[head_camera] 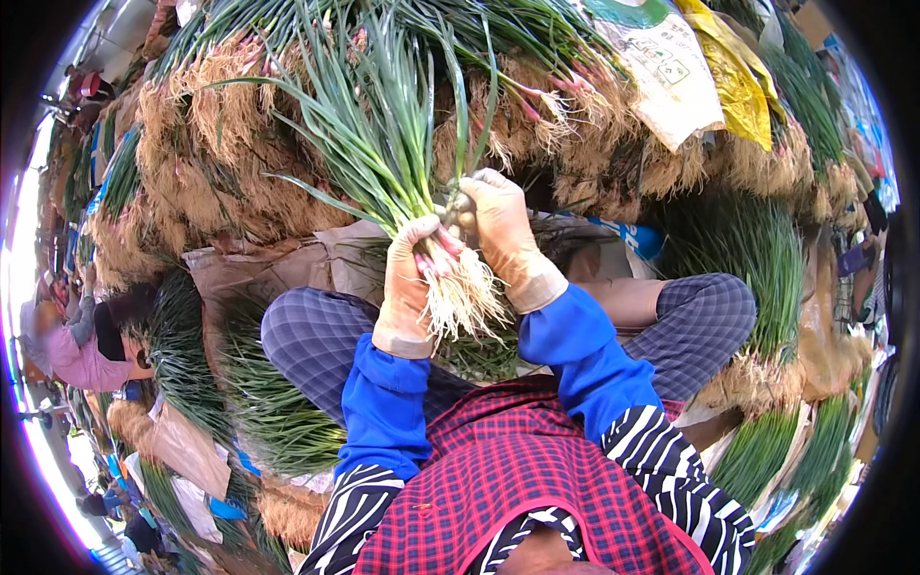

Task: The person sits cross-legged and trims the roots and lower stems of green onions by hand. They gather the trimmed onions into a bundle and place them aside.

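My left hand (404, 291), in a tan work glove, closes around a bunch of green onions (394, 165) just above their pinkish bulb ends. The long green leaves fan out upward, and the pale roots (463, 298) hang toward my lap. Close beside it, my gloved right hand (507, 230) has its fingers curled, with thumb and fingertips pinching a green onion stalk (461, 147) at the right side of the bunch. The glove's fingertips look dirty. Whether that stalk is separate from the bunch, I cannot tell.
A tall heap of green onions (215, 122) with roots facing me rises ahead. A printed sack (661, 68) and a yellow bag (733, 65) lie on it. More bundles flank my crossed legs, at left (280, 402) and right (747, 266). Another person (86, 352) sits far left.
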### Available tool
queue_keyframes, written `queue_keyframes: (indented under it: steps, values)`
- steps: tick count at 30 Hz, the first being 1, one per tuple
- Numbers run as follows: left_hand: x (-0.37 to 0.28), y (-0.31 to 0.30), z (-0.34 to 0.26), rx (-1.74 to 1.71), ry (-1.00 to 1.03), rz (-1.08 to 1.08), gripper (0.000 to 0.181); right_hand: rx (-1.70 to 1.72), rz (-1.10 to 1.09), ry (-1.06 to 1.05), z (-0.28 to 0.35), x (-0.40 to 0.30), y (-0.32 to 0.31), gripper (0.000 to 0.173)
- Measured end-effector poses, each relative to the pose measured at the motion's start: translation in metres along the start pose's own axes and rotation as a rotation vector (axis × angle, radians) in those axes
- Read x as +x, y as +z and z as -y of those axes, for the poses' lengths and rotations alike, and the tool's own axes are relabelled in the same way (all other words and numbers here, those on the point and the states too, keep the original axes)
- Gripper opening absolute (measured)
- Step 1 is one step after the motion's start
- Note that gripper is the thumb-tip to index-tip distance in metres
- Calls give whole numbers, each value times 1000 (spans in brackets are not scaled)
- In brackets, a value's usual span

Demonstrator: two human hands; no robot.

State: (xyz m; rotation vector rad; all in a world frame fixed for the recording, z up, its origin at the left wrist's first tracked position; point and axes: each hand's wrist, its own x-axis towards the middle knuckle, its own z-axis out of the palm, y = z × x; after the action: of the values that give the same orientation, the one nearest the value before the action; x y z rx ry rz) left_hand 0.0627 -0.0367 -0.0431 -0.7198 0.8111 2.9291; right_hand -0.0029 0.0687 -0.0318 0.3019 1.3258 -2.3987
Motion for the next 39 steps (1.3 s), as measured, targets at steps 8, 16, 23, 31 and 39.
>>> queue_keyframes:
  steps: [8,16,23,31,39]
  values:
    - [2,-1,-5,20,46,70,20,-72,9,-83,-3,6,5,13]
    - [-17,1,-12,-317,-182,461,30,-158,62,-45,33,39,-43,8]
    - [-14,10,-9,-529,-127,507,31,-2037,1065,286,-70,-3,-140,22]
    - [-17,1,-8,-406,-86,467,38,-1246,-335,-1111,93,39,-51,20]
    - [-16,5,-5,-387,-125,564,37,-1366,-155,-949,122,71,-75,16]
